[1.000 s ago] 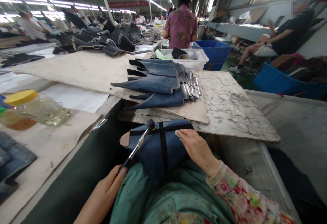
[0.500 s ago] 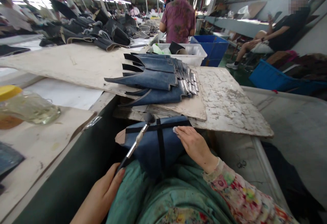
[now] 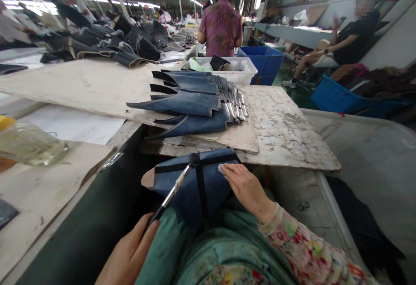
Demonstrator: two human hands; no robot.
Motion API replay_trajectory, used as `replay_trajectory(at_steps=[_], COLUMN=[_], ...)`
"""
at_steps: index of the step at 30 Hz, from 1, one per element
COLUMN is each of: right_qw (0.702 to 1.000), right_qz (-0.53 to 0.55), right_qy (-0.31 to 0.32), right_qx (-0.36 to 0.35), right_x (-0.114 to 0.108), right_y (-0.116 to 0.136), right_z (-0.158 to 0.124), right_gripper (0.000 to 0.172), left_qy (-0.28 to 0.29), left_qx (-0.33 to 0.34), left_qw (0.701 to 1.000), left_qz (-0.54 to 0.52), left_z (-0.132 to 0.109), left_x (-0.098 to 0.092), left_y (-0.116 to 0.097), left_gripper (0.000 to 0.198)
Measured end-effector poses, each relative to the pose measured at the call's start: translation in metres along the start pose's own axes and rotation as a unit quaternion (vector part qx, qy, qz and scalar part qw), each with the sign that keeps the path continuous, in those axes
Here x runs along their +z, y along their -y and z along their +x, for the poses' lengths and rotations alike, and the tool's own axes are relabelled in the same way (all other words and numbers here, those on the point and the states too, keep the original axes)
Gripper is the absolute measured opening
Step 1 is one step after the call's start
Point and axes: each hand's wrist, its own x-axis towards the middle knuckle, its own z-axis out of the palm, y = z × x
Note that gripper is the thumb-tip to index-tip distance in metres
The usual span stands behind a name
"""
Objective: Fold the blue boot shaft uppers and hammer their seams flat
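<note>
A blue denim-like shoe piece (image 3: 185, 187) with black tape strips lies on my lap, over a green apron. My right hand (image 3: 245, 187) rests flat on its right part, fingers stretched and together. My left hand (image 3: 130, 250) grips the handle of a small hammer (image 3: 177, 183). The hammer's black head touches the piece where the black strips cross. Just beyond, a stack of similar blue pieces (image 3: 191, 103) lies on a worn board (image 3: 286, 133).
A clear jar (image 3: 29, 144) lies on the bench at left. White bin (image 3: 240, 70) and blue crates (image 3: 266, 61) stand behind the stack. A person in a patterned shirt (image 3: 221, 24) stands ahead; another person sits at right. Dark pieces pile up at far left.
The view has drifted so everything sits slightly further left. The hammer head has shifted a little along the black strip toward the crossing. My right hand stays on the piece.
</note>
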Motion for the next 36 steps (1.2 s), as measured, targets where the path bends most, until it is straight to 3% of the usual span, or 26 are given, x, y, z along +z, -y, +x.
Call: replay_trajectory(at_steps=[3, 7, 12, 17, 21, 26, 30, 36], right_qw=[1.000, 1.000, 1.000, 1.000, 1.000, 1.000, 1.000, 0.999], right_qz=[0.001, 0.003, 0.006, 0.007, 0.015, 0.012, 0.011, 0.011], right_qy=[0.000, 0.001, 0.001, -0.010, -0.017, -0.019, -0.016, -0.026], right_qx=[0.004, 0.007, 0.002, 0.007, 0.003, 0.011, 0.012, 0.028], right_x=[0.001, 0.002, 0.001, 0.000, 0.001, 0.001, -0.001, -0.002], right_y=[-0.001, -0.002, -0.003, -0.004, -0.004, -0.006, -0.007, -0.009], right_z=[-0.001, -0.001, -0.003, -0.007, -0.008, -0.009, -0.011, -0.015], right_gripper=[0.032, 0.033, 0.033, 0.033, 0.034, 0.034, 0.035, 0.035], left_qy=[-0.019, 0.036, -0.018, 0.040, 0.004, 0.078, 0.063, 0.100], left_qx=[0.005, -0.009, 0.001, -0.003, 0.018, 0.001, 0.021, 0.020], left_qw=[1.000, 0.999, 1.000, 0.999, 1.000, 0.997, 0.998, 0.994], left_qz=[-0.007, -0.002, -0.012, 0.000, -0.011, 0.002, -0.014, 0.030], left_z=[-0.001, -0.001, 0.000, 0.007, 0.009, 0.010, 0.014, 0.026], left_x=[0.000, 0.001, -0.002, 0.000, 0.001, 0.007, 0.011, 0.022], left_y=[0.003, 0.000, -0.007, -0.012, -0.016, -0.025, -0.038, -0.057], left_gripper=[0.042, 0.038, 0.041, 0.038, 0.042, 0.037, 0.042, 0.040])
